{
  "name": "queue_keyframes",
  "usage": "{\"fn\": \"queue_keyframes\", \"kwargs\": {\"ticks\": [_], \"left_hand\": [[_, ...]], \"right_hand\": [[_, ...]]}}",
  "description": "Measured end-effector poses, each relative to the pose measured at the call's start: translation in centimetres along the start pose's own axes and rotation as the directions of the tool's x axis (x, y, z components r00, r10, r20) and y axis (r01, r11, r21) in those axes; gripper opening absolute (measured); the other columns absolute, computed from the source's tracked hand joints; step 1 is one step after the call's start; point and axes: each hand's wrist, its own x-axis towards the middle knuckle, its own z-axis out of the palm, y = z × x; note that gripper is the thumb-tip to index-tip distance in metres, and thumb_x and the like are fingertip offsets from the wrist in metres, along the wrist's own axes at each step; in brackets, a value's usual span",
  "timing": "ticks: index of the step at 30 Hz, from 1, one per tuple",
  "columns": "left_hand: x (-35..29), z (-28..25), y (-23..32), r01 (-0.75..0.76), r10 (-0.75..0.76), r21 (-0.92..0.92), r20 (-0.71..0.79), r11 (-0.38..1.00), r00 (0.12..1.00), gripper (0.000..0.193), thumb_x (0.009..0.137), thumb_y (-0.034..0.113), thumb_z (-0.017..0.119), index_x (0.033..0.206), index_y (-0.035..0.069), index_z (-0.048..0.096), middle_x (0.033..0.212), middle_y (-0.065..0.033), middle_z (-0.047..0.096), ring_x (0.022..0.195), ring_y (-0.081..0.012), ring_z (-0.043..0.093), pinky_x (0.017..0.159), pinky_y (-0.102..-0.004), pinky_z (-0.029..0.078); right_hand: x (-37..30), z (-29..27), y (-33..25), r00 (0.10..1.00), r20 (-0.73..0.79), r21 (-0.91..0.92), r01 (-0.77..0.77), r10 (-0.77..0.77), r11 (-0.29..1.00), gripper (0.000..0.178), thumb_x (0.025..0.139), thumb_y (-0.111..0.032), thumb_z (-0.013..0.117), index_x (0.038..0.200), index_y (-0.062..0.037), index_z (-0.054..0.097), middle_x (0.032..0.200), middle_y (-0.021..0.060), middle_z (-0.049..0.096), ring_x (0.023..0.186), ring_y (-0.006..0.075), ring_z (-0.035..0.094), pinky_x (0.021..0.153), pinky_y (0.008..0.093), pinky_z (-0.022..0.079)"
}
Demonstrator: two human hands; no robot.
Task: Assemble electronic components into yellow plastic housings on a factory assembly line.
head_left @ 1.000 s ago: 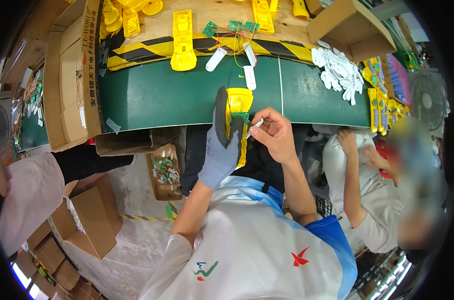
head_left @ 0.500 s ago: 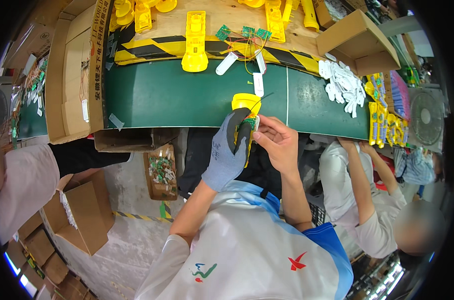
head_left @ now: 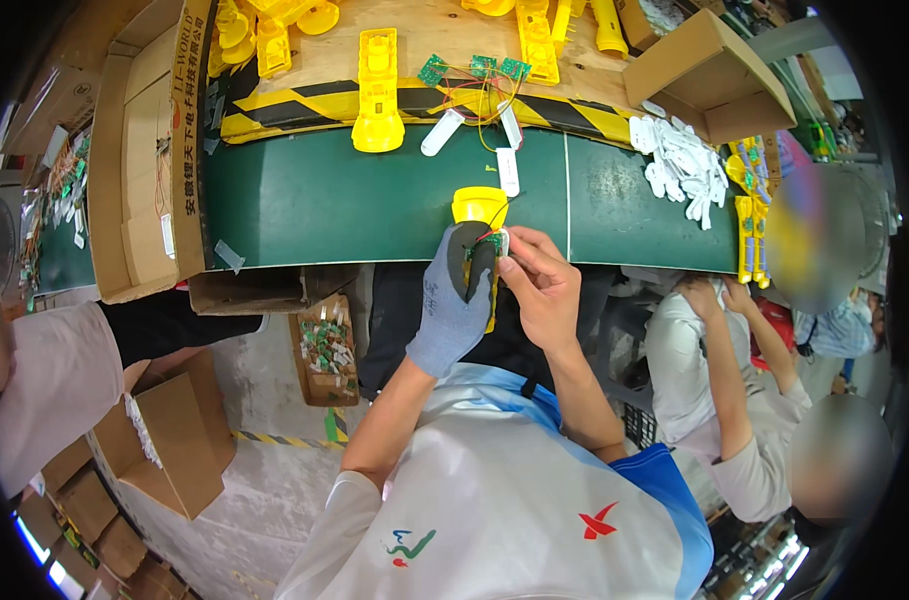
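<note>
Green boards (head_left: 484,66) beyond hand-held yellow casing (head_left: 479,206)

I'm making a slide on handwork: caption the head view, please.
Gloved left hand holding a yellow housing, bare right hand at its green board; white pieces heaped on the table.

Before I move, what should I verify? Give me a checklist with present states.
1. Gloved left hand gripping yellow flashlight shell: ok.
2. Bare right hand fingertips beside the green circuit board: ok.
3. Circuit board fully seated in the shell: cannot tell; fingers hide much of it.
4. Wiring free of pinching: cannot tell; too small.
5. White plastic pieces heaped apart from both hands: ok.
</note>
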Motion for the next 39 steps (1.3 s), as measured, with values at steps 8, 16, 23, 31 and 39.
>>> {"fn": "queue_keyframes", "kwargs": {"ticks": [8,16,23,31,39], "left_hand": [[0.1,0.0,0.0,0.034,-0.039,-0.109,-0.038,0.993,0.999,0.024,0.091,0.007,0.058,0.115,0.003,0.055,0.098,-0.0105,0.063,0.086,-0.0197,0.062,0.076,-0.0327,0.05],[0.2,2.0,-0.7,0.015,-0.022,-0.047,-0.148,0.999,0.989,0.033,0.085,0.003,0.063,0.117,0.0,0.055,0.11,-0.0107,0.062,0.101,-0.0211,0.06,0.089,-0.0336,0.049],[-0.9,4.5,1.9,0.191,0.053,-0.413,0.511,0.89,0.858,0.079,0.099,0.03,0.055,0.157,0.004,0.009,0.16,-0.0114,0.019,0.146,-0.0229,0.022,0.119,-0.0379,0.022],[0.7,2.5,6.4,0.221,-0.08,-0.182,0.569,0.958,0.819,0.078,0.081,-0.003,0.064,0.149,-0.006,0.028,0.143,-0.0243,0.047,0.134,-0.033,0.048,0.113,-0.041,0.034],[1.8,-4.2,1.2,-0.077,0.073,0.133,0.036,0.988,0.997,0.039,0.088,-0.001,0.054,0.126,-0.001,0.06,0.125,-0.0178,0.064,0.106,-0.0304,0.066,0.095,-0.0367,0.048]], "right_hand": [[-0.1,0.3,0.0,1.0,0.003,-0.099,0.023,-0.023,0.995,0.032,0.091,0.003,0.065,0.123,0.0025,0.065,0.122,0.0112,0.06,0.096,0.0128,0.065,0.081,0.0216,0.052],[-0.4,-1.6,-1.9,0.956,0.204,-0.508,0.286,-0.209,0.813,0.051,0.092,-0.013,0.06,0.14,0.0006,0.048,0.135,0.0229,0.047,0.117,0.0364,0.055,0.1,0.0392,0.044],[-3.1,-4.6,-7.8,0.993,0.085,-0.628,0.113,-0.076,0.77,0.095,0.083,-0.03,0.072,0.156,-0.0088,0.015,0.149,0.0267,0.03,0.131,0.0468,0.043,0.105,0.0462,0.042],[-3.2,-18.7,-8.3,0.883,-0.211,-0.883,0.011,-0.418,0.469,0.062,0.079,-0.022,0.079,0.13,-0.0027,0.048,0.108,0.0134,0.065,0.089,0.0247,0.066,0.083,0.037,0.052],[2.4,-35.2,-5.4,0.726,-0.379,-0.925,-0.309,-0.574,0.22,0.059,0.084,-0.033,0.075,0.132,-0.0055,0.058,0.122,0.0219,0.065,0.113,0.0371,0.062,0.096,0.0423,0.049]]}}
